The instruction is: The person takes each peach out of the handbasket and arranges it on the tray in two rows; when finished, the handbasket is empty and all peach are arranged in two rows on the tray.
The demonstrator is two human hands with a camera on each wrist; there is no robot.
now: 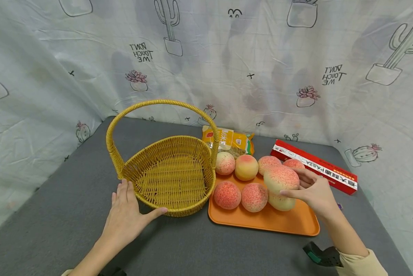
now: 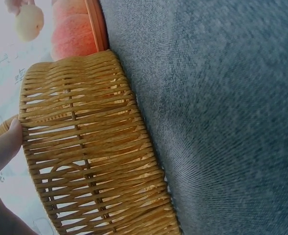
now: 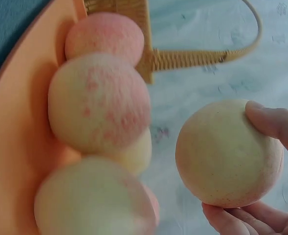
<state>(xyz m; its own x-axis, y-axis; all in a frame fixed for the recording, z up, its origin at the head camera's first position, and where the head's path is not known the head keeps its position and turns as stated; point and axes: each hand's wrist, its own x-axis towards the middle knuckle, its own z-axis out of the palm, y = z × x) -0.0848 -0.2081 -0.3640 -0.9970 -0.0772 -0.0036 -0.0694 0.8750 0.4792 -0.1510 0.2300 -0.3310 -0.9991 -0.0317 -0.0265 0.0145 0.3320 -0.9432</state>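
Observation:
A toy-like peach (image 1: 280,177), pale below and speckled pink above, is gripped between the thumb and fingers of my right hand (image 1: 318,193). It is raised above the other peaches, as the right wrist view also shows. Under it, several peaches (image 1: 254,197) sit on an orange tray (image 1: 234,220). My left hand (image 1: 126,214) rests against the woven yellow basket (image 1: 189,210), its fingers extended at the left rim and its thumb (image 2: 7,142) touching the front rim. The basket's inside is bare, and its tall handle (image 1: 163,102) arches overhead.
Behind the basket's right side lies an orange snack bag (image 1: 235,140), partly hidden by the handle and peaches. A red pasta box (image 1: 317,166) lies behind the tray to the right. A printed cloth (image 1: 227,69) hangs around the grey tabletop (image 1: 65,207).

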